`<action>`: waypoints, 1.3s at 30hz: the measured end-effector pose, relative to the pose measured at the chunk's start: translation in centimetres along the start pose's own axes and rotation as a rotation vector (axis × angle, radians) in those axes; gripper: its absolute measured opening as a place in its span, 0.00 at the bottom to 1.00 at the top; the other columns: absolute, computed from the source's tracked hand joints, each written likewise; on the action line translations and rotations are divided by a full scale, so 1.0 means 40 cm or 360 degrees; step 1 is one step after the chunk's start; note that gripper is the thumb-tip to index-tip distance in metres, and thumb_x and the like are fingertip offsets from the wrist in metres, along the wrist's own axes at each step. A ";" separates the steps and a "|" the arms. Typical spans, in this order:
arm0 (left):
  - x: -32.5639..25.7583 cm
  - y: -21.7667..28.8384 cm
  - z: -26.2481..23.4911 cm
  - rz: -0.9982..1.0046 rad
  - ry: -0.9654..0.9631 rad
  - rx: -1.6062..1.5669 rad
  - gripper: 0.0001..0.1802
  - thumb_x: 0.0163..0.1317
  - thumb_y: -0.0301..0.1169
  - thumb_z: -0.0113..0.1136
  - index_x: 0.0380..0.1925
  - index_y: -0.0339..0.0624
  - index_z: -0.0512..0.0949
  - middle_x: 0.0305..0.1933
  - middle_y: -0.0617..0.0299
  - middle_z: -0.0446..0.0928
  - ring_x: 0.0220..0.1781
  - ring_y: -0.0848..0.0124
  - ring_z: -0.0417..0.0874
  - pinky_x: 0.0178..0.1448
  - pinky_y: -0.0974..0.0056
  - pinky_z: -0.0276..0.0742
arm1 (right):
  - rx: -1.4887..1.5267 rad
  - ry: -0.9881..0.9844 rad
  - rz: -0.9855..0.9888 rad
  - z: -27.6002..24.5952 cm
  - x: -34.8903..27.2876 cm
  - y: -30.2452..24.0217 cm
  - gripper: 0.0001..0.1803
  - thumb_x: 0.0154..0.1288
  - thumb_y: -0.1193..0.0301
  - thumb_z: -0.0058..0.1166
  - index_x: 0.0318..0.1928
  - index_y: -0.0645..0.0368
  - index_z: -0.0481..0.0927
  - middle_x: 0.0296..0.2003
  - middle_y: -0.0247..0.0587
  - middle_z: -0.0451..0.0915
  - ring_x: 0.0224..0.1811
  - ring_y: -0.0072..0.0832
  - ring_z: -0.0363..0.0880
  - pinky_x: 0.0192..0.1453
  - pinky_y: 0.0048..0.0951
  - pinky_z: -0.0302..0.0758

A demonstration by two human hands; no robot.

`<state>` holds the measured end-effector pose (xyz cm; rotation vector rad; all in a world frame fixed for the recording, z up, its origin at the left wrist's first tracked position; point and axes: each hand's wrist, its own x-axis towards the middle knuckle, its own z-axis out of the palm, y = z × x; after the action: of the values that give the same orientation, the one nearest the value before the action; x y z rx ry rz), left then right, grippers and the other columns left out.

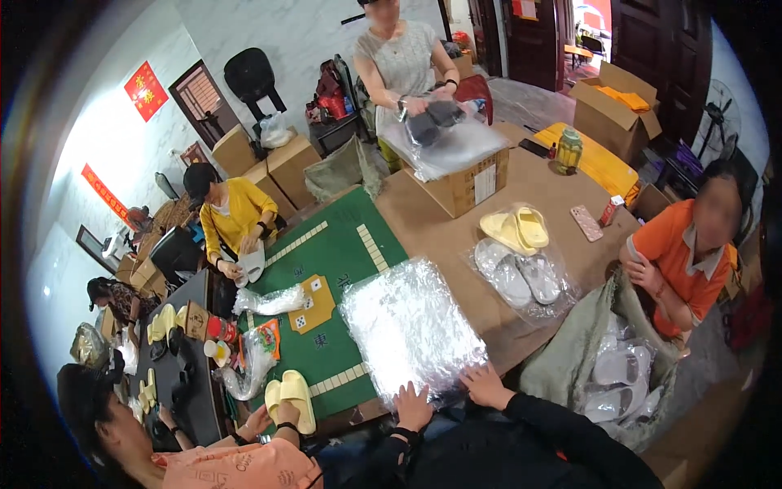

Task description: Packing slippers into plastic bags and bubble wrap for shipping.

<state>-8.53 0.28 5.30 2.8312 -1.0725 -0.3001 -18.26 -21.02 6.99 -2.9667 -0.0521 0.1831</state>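
A thick, shiny stack of clear plastic bags (414,326) lies before me, partly over the green mat (346,244) and partly over the brown tabletop. My left hand (413,407) rests on its near edge with fingers spread. My right hand (487,385) lies at the near right corner, fingers stretched out, holding nothing. Beyond the stack, to the right, are grey slippers (503,273) in a clear bag, with a yellow pair (515,230) on top. To my left, a co-worker in an orange-pink shirt handles yellow slippers (291,399).
A carton (468,187) stands at the far end, where a person handles dark slippers in plastic. On the right, a large sack (570,359) holds grey slippers beside a person in orange. A phone (586,222) and glass jar (569,151) stand on the table's far right.
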 end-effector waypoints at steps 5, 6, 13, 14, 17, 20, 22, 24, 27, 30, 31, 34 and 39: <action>-0.003 -0.022 0.007 0.0089 0.0043 -0.0219 0.30 0.51 0.40 0.59 0.57 0.53 0.69 0.64 0.43 0.57 0.64 0.42 0.57 0.63 0.39 0.54 | 0.0224 -0.0014 -0.0214 0.018 0.051 -0.054 0.32 0.53 0.67 0.52 0.62 0.52 0.64 0.62 0.41 0.62 0.64 0.45 0.60 0.65 0.54 0.55; 0.005 -0.023 -0.006 0.0124 -0.0012 -0.0239 0.30 0.53 0.39 0.58 0.59 0.54 0.66 0.64 0.40 0.58 0.64 0.42 0.59 0.64 0.42 0.56 | 0.0242 -0.0165 -0.0207 0.005 0.060 -0.058 0.35 0.54 0.65 0.53 0.64 0.51 0.60 0.64 0.42 0.60 0.64 0.44 0.59 0.65 0.54 0.54; 0.024 -0.093 -0.111 -0.0094 0.0466 -0.0324 0.31 0.52 0.34 0.58 0.58 0.38 0.64 0.63 0.38 0.57 0.63 0.42 0.58 0.65 0.45 0.56 | 0.0210 -0.0098 -0.0273 0.011 0.114 -0.105 0.36 0.57 0.59 0.54 0.66 0.41 0.56 0.64 0.45 0.59 0.65 0.45 0.57 0.63 0.56 0.57; 0.021 -0.116 -0.120 -0.0231 0.0523 -0.0373 0.32 0.52 0.33 0.58 0.58 0.37 0.64 0.63 0.37 0.56 0.63 0.41 0.57 0.65 0.45 0.55 | 0.0204 -0.0099 -0.0276 0.005 0.121 -0.110 0.36 0.57 0.59 0.54 0.66 0.41 0.56 0.64 0.45 0.59 0.65 0.45 0.57 0.63 0.56 0.57; 0.003 -0.191 -0.131 -0.0469 0.0592 -0.0584 0.32 0.53 0.31 0.58 0.59 0.37 0.63 0.65 0.38 0.52 0.64 0.42 0.56 0.66 0.46 0.54 | 0.0255 -0.0145 -0.0298 -0.009 0.147 -0.141 0.36 0.60 0.56 0.51 0.67 0.39 0.54 0.65 0.47 0.57 0.66 0.46 0.57 0.63 0.55 0.57; 0.015 -0.234 -0.156 -0.0447 0.0631 -0.0677 0.32 0.53 0.29 0.57 0.59 0.37 0.62 0.65 0.37 0.51 0.65 0.41 0.54 0.66 0.48 0.55 | 0.0159 -0.0142 -0.0373 -0.006 0.173 -0.149 0.35 0.61 0.53 0.49 0.68 0.38 0.53 0.65 0.48 0.56 0.65 0.48 0.57 0.63 0.53 0.59; 0.026 -0.249 -0.155 -0.0418 0.0647 -0.0675 0.32 0.53 0.29 0.57 0.59 0.37 0.62 0.64 0.37 0.52 0.65 0.41 0.54 0.66 0.47 0.55 | 0.0152 -0.0119 -0.0371 0.017 0.186 -0.152 0.35 0.62 0.54 0.49 0.68 0.38 0.53 0.65 0.48 0.56 0.65 0.48 0.57 0.63 0.53 0.59; 0.036 -0.271 -0.147 -0.0418 0.0635 -0.0638 0.30 0.53 0.31 0.56 0.58 0.37 0.63 0.64 0.37 0.52 0.65 0.40 0.54 0.66 0.46 0.53 | 0.0170 -0.0062 -0.0387 0.037 0.194 -0.157 0.35 0.61 0.55 0.49 0.67 0.39 0.53 0.65 0.48 0.57 0.65 0.47 0.58 0.64 0.52 0.57; 0.074 -0.268 -0.158 -0.0515 0.0525 -0.0439 0.30 0.54 0.32 0.56 0.58 0.37 0.64 0.64 0.36 0.52 0.65 0.39 0.53 0.67 0.44 0.50 | 0.0126 -0.0072 -0.0325 0.047 0.210 -0.156 0.35 0.61 0.57 0.50 0.67 0.39 0.54 0.65 0.48 0.57 0.65 0.46 0.58 0.64 0.52 0.58; 0.095 -0.293 -0.137 -0.0820 0.0588 -0.0597 0.29 0.53 0.34 0.55 0.57 0.39 0.66 0.65 0.32 0.49 0.66 0.37 0.50 0.68 0.44 0.48 | 0.0116 -0.0153 -0.0239 0.018 0.225 -0.188 0.34 0.61 0.58 0.51 0.66 0.40 0.56 0.64 0.47 0.58 0.65 0.46 0.59 0.64 0.51 0.58; 0.113 -0.298 -0.136 -0.0791 0.0589 -0.0600 0.29 0.53 0.34 0.55 0.57 0.39 0.66 0.65 0.32 0.49 0.66 0.37 0.50 0.68 0.44 0.48 | 0.0113 -0.0141 -0.0213 0.012 0.230 -0.186 0.34 0.61 0.58 0.51 0.66 0.40 0.56 0.64 0.47 0.58 0.65 0.46 0.59 0.64 0.51 0.58; 0.144 -0.333 -0.114 -0.0970 0.0553 -0.0721 0.27 0.52 0.34 0.55 0.55 0.44 0.69 0.65 0.23 0.44 0.68 0.35 0.46 0.69 0.45 0.46 | 0.0237 -0.0108 -0.0177 0.015 0.238 -0.181 0.33 0.60 0.60 0.51 0.65 0.42 0.58 0.62 0.48 0.60 0.63 0.44 0.61 0.61 0.50 0.61; 0.180 -0.450 -0.068 -0.0933 0.0396 -0.0482 0.27 0.53 0.41 0.56 0.56 0.52 0.69 0.65 0.23 0.43 0.68 0.32 0.42 0.69 0.39 0.36 | 0.0212 -0.0306 -0.0225 -0.079 0.252 -0.209 0.31 0.62 0.62 0.49 0.65 0.41 0.57 0.63 0.48 0.59 0.64 0.43 0.60 0.62 0.45 0.61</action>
<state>8.95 8.99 3.98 2.7355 -0.1202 -0.1274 -8.08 -12.84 10.30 -2.7906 -0.2621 0.4344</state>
